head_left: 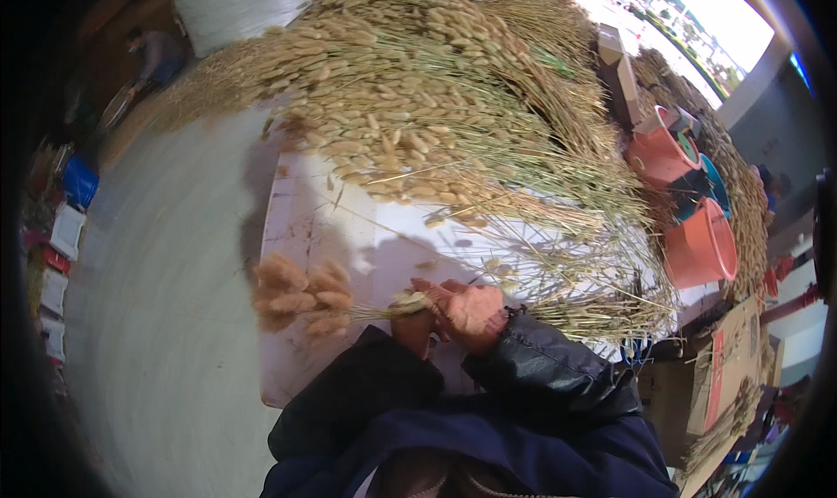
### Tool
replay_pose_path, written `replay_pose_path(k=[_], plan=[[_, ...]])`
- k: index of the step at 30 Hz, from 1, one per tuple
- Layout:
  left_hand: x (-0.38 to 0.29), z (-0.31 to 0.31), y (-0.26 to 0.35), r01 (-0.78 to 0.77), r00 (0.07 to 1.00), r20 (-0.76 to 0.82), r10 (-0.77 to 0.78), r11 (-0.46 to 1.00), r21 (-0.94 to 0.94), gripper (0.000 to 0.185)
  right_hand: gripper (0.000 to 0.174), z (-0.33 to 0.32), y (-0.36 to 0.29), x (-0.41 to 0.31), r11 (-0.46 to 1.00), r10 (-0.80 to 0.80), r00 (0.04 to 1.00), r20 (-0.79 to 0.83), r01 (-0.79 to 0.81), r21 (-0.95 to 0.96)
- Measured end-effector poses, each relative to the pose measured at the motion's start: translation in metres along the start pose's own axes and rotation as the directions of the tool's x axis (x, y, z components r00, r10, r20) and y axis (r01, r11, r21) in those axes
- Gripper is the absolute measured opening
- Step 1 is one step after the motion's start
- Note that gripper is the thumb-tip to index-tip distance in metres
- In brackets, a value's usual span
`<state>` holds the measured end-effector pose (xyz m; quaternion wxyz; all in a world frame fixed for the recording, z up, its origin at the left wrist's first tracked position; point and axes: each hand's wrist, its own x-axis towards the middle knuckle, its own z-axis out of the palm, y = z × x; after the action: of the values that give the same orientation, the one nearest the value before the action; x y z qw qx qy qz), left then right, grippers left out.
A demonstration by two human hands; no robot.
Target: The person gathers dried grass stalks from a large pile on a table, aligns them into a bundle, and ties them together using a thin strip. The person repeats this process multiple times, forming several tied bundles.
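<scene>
A small bunch of dried bunny tail grass (304,298) points left above the table's near left corner, its fluffy tan heads fanned out. My left hand (413,328) is closed around its stems (373,313), partly hidden by my right hand and dark sleeve. A paler, greenish head (410,303) lies along the stems at the fingers. My right hand (474,308) presses up against the left at the stem end, fingers bent; what they pinch is hidden. Beneath both is a white tabletop (307,210).
A large heap of bunny tail grass (392,99) covers the table's far side. Loose stems (588,262) lie at right. Beyond stand an orange bucket (696,249), a pink bucket (660,151) and a cardboard box (726,367). A person (157,56) crouches far left near a white sack (242,7).
</scene>
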<state>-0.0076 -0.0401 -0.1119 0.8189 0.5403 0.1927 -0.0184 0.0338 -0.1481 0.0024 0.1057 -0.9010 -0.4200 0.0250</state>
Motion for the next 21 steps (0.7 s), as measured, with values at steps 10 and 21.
replay_pose_path(k=[10,21], plan=[[0.014,-0.009,-0.006,-0.417,0.843,0.133,0.521,0.479,0.772,0.029,0.052,0.000,-0.004,-0.004,0.984,0.150,0.988,0.046,-0.154,0.086],[-0.015,0.008,0.032,0.021,1.000,-0.004,-0.023,0.958,-0.287,0.015,0.050,-0.002,0.078,-0.046,0.863,0.478,0.878,-0.034,-0.476,-0.168]])
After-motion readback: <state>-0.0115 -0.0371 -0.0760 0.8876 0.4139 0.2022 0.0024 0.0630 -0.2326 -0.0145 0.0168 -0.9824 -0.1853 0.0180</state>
